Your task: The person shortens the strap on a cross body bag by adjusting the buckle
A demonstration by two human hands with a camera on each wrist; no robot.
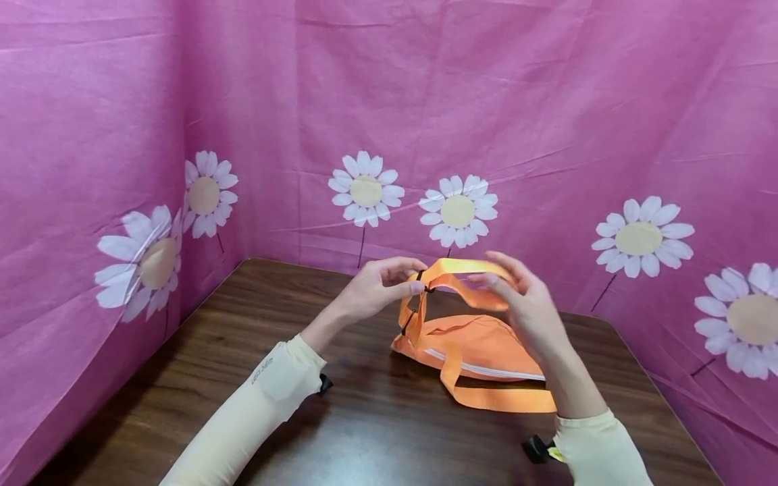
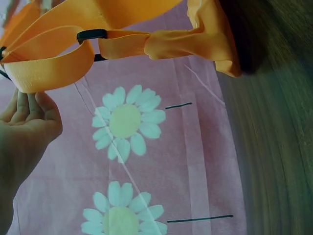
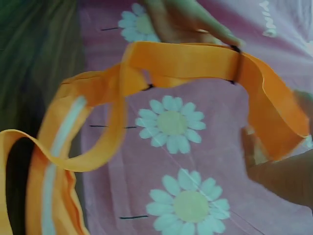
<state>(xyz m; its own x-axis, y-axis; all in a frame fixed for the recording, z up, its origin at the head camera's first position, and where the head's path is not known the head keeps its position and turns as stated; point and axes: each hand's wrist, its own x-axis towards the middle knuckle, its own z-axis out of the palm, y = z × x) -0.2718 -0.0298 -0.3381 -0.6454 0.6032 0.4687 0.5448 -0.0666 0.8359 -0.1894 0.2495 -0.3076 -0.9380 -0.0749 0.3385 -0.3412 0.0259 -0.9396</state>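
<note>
An orange bag point(image 1: 480, 335) with a white zipper point(image 3: 51, 181) lies on the brown table. Its orange strap point(image 1: 468, 266) rises in a loop between the two hands and carries black slider buckles point(image 2: 92, 34). My left hand point(image 1: 371, 290) pinches the strap near a black slider, thumb in front. On the other side, my right hand point(image 1: 535, 310) holds the far end of the loop between thumb and fingers. The right wrist view has this right hand point(image 3: 283, 176) at its right edge. A loose length of strap point(image 1: 504, 399) trails in front of the bag.
The dark wood table point(image 1: 365, 412) runs back to a pink curtain point(image 1: 516, 88) printed with white daisies, which hangs behind and along both sides. Black straps or mounts point(image 1: 536, 449) sit at the wrists, beside the cream sleeves point(image 1: 255, 405).
</note>
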